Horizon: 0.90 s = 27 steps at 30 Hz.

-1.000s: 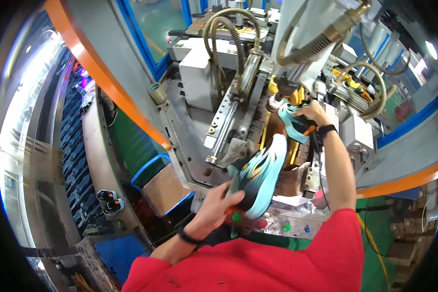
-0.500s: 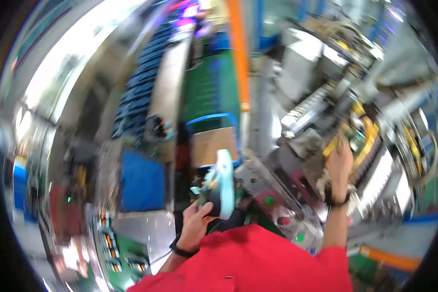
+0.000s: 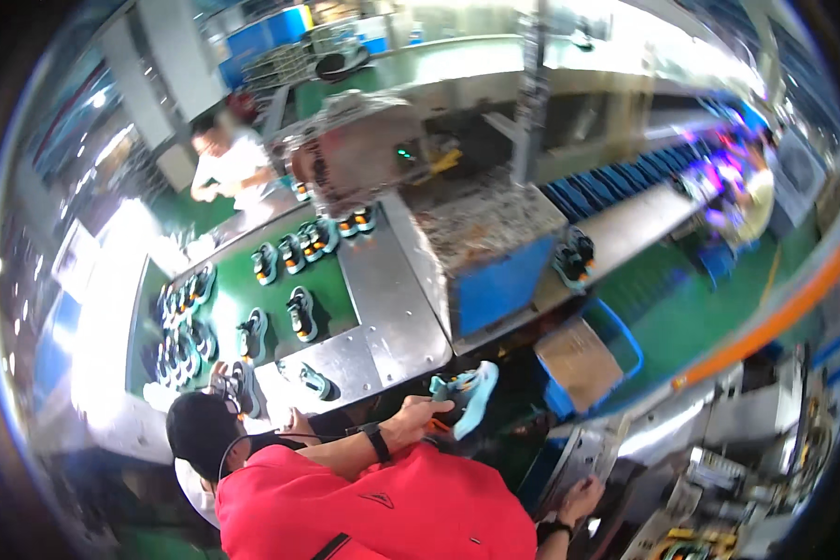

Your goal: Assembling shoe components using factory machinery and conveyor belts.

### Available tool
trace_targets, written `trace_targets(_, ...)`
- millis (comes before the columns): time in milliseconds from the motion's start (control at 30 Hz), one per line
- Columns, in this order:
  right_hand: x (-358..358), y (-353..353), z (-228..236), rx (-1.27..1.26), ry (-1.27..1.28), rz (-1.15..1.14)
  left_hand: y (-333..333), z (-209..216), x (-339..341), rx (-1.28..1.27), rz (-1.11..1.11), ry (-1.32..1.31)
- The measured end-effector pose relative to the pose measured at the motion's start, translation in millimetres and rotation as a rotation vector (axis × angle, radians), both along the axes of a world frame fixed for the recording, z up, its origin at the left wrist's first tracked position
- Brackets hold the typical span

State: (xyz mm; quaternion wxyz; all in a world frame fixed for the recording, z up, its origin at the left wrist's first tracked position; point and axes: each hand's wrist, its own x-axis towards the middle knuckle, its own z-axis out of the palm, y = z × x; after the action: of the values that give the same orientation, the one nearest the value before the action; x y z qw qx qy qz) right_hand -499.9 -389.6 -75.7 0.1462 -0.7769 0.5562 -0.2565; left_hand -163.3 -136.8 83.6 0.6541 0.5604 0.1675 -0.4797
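My left hand (image 3: pixel 418 420) is closed around a sneaker (image 3: pixel 476 401) with a pale mint and white sole and a dark upper. The shoe is tilted, its sole facing right, in front of my red shirt. At the lower right, my right hand (image 3: pixel 581 499) hangs beside the metal machine (image 3: pixel 700 504), its fingers loosely bent and nothing visible in them. On the steel-edged table (image 3: pixel 397 317), a single sneaker (image 3: pixel 315 381) lies near the front edge. Several more sneakers (image 3: pixel 301 315) stand on the green belt.
A person in a black cap (image 3: pixel 201 429) is close on my left, one hand near the table. Another person (image 3: pixel 233 173) stands beyond the belt. A blue trolley with a cardboard box (image 3: pixel 579 366) is ahead right. A conveyor with blue slats (image 3: pixel 625 187) runs behind; dark shoes (image 3: pixel 574 257) stand beside it.
The view has swung left, bringing the shoe table into the middle. My right hand has come away from the machine's yellow-edged part. The sneaker stays in my left hand.
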Motion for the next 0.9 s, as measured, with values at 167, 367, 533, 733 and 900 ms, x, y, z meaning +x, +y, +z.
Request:
trace_targets(167,39.9,-68.4,37.2,0.008,-0.086,0.009,60.5,-64.3,97.8,0.152,0.446,-0.128)
trace_targets(367,266.3,-113.8,246.5,-0.240,-0.451,0.456,160.6,-176.5,256.4,0.378,0.694,-0.316)
trace_targets(533,477.1,-71.2,429.8,-0.653,-0.286,0.870,217.5,-195.6,334.6,0.979,0.568,-0.755)
trace_targets(733,748.7,14.8,531.0,-0.879,-0.086,1.379,209.7,-212.5,375.1,1.122,0.373,-0.557)
trace_targets(900,945.7,97.2,547.0,-1.296,0.062,1.581,214.4,-210.0,384.6,1.042,0.479,-0.471)
